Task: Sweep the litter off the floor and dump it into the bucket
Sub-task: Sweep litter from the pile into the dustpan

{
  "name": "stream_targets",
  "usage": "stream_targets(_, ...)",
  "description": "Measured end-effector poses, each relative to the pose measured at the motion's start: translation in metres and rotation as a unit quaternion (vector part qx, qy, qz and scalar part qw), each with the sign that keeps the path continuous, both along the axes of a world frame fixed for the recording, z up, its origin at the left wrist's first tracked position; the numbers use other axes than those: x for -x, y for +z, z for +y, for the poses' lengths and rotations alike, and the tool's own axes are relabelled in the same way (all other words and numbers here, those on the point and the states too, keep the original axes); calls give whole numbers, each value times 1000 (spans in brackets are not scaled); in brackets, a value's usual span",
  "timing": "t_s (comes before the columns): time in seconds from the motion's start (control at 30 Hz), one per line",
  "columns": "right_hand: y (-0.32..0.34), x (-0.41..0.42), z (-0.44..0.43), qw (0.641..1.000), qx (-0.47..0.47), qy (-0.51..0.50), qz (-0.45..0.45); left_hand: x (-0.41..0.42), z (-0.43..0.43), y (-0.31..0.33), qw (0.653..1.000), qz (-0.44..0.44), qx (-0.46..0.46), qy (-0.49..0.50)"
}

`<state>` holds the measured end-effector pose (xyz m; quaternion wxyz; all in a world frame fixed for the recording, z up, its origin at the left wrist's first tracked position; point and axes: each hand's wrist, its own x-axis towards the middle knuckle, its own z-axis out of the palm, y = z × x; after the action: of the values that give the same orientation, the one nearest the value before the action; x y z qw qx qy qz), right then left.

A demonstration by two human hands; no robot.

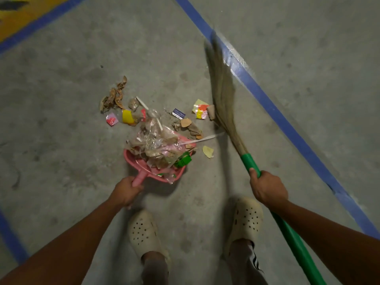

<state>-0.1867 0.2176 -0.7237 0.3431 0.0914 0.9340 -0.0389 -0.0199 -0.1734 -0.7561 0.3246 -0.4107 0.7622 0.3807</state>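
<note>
A bare grey concrete floor [61,89] fills the view. A yellow painted patch [24,15] sits in the far left corner, a blue line [35,25] edges that patch, a second blue line [10,239] crosses the lower left, and a third blue line [277,112] runs diagonally down the right side.

The litter [156,138] lies mid-floor, ahead of the person's feet. Its leftmost part is a clump of dry brown leaves [114,96], then a pink wrapper [112,119] and a yellow wrapper [128,116], all loose on the concrete.

The left hand [125,192] has its fingers curled round the handle of the one pink dustpan [134,161]. The handle points back toward the person and leftward, and the mouth opens away and to the right. Crumpled clear plastic, brown scraps and a green wrapper [183,159] are heaped in the pan. Around its mouth lie a blue card [178,113], a yellow-and-orange wrapper [201,110], a white strip [207,138] and a pale yellow scrap [208,151].

Two cream clogs [144,231] stand nearest the camera.

The one broom [224,95] slants from lower right to upper left, its blurred bristles pointing away from the person with the tip over the third blue line. Whether the bristles touch the floor cannot be told. The right hand [267,190] grips the green handle close to the bristle end, fingers wrapped closed round it.
</note>
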Motion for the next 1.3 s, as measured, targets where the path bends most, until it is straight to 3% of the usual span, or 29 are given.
stream_targets(0.23,6,-28,-37,994,39,98,4,52,-1,-4,1000,-1,-5,-11)
stream_targets(0.5,5,5,-80,999,42,10,-10,53,2,0,1000,-18,-21,-3)
stream_targets(0.77,49,-24,-111,987,57,134,-61,77,14,30,997,-34,-44,53)
stream_targets(1.1,193,-28,-107,980,74,167,-80,75,37,189,983,1,-70,167)
stream_targets(1.3,322,-24,-112,981,60,171,-67,63,29,318,984,24,-70,160)
